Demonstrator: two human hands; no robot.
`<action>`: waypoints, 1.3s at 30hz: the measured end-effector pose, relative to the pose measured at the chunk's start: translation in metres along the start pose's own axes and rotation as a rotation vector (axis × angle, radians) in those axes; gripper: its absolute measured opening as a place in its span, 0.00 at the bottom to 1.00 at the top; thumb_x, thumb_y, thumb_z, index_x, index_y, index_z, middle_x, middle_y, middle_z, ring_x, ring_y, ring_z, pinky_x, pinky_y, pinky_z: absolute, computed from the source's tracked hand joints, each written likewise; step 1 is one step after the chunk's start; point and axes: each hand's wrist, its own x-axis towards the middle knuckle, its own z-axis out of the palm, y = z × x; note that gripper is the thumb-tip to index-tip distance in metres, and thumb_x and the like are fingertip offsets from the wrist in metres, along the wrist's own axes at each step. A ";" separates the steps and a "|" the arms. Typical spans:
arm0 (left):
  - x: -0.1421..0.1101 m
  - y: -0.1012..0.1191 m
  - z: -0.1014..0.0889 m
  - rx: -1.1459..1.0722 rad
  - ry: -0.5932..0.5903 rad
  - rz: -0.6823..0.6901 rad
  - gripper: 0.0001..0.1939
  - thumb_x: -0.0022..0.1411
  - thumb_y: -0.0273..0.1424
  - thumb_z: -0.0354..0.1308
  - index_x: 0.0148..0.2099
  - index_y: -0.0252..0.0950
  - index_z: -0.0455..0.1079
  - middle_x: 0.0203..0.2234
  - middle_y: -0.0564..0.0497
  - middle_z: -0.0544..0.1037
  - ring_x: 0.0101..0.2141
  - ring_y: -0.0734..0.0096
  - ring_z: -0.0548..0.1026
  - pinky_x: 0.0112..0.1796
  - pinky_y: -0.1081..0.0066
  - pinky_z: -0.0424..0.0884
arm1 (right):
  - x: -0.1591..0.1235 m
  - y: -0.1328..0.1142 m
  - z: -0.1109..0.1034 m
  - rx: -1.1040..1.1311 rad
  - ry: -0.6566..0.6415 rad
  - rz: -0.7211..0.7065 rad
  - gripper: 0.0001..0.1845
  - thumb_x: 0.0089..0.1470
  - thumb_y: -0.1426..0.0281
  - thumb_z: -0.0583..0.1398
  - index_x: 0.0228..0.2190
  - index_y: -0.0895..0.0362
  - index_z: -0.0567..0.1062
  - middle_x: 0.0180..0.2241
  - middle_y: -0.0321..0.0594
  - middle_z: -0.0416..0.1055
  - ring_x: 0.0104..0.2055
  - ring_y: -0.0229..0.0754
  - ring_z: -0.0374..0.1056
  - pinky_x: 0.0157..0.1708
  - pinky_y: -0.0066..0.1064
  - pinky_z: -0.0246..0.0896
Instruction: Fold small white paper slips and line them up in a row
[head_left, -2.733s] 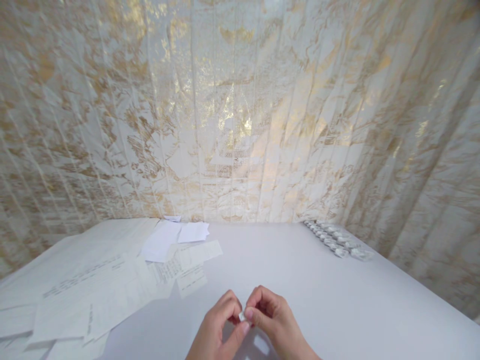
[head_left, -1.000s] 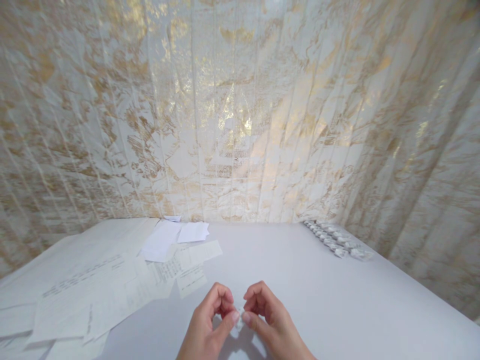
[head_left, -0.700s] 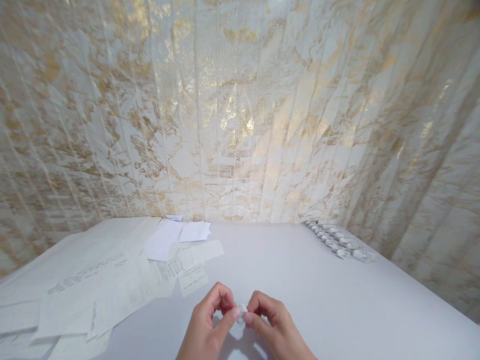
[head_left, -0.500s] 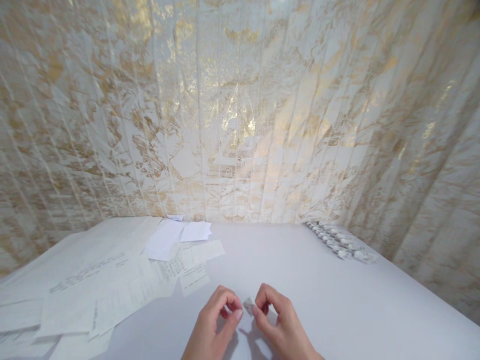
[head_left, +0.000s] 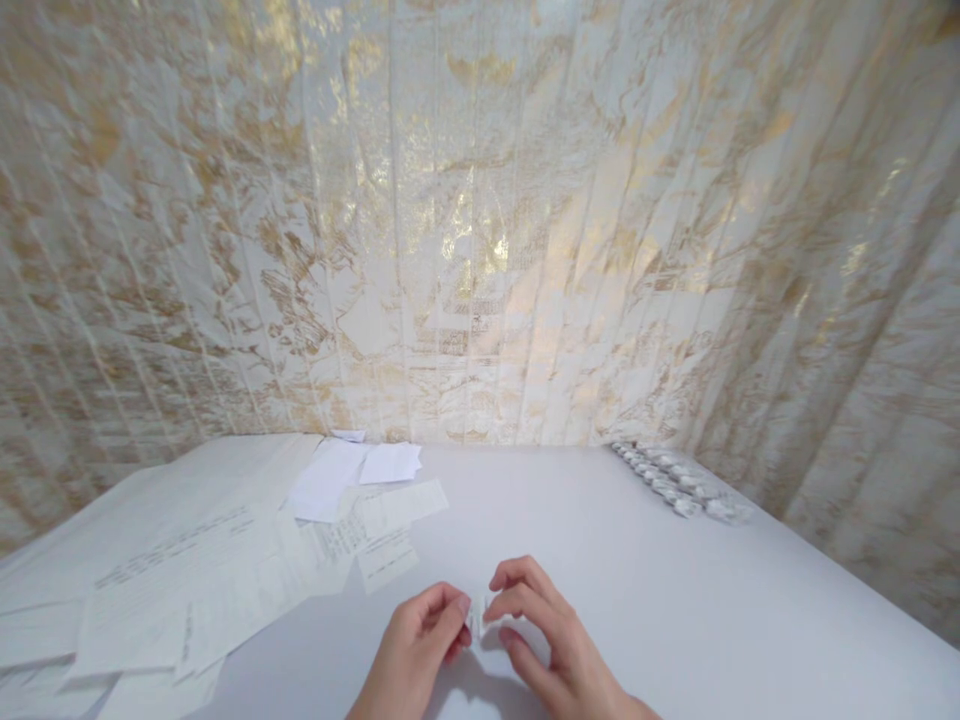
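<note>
Near the front of the white table, my left hand [head_left: 431, 635] pinches a small whitish packet [head_left: 475, 618] between thumb and fingers. The packet looks like folded paper or wrapping; its exact kind is too small to tell. Just to its right is my right hand [head_left: 544, 630], with thumb and fingers apart. Its index fingertip comes close to the packet's right edge; whether it touches, I cannot tell. Part of the packet is hidden behind the left fingers.
Printed paper sheets [head_left: 187, 570] overlap across the table's left side, with smaller blank white slips [head_left: 390, 463] at their far end. Several small greyish-white wrapped bundles [head_left: 679, 482] lie in rows at the back right. A patterned gold-and-white curtain [head_left: 480, 220] hangs behind the white table [head_left: 750, 620].
The small packet has passed from the right hand's pinch to the left hand's. My right fingers have opened and spread. The papers and bundles stay where they were.
</note>
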 end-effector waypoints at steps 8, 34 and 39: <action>0.000 -0.009 0.004 -0.073 -0.059 -0.017 0.30 0.52 0.60 0.62 0.26 0.35 0.70 0.18 0.54 0.71 0.22 0.72 0.65 0.27 0.72 0.61 | -0.001 0.006 0.005 0.046 -0.021 0.085 0.12 0.53 0.81 0.59 0.37 0.54 0.74 0.33 0.38 0.73 0.34 0.40 0.67 0.37 0.28 0.64; -0.010 0.006 0.012 -0.217 0.033 -0.069 0.29 0.46 0.59 0.68 0.24 0.35 0.71 0.16 0.55 0.70 0.22 0.72 0.65 0.29 0.73 0.61 | -0.001 0.003 0.002 -0.064 0.009 -0.050 0.14 0.68 0.62 0.54 0.32 0.55 0.73 0.32 0.42 0.73 0.34 0.40 0.70 0.35 0.27 0.65; -0.013 0.011 0.014 -0.167 0.022 -0.044 0.31 0.46 0.61 0.65 0.24 0.35 0.70 0.17 0.55 0.69 0.24 0.71 0.66 0.31 0.72 0.62 | -0.005 0.007 0.008 0.021 0.055 0.185 0.19 0.66 0.57 0.54 0.30 0.56 0.71 0.27 0.37 0.71 0.29 0.38 0.67 0.32 0.27 0.63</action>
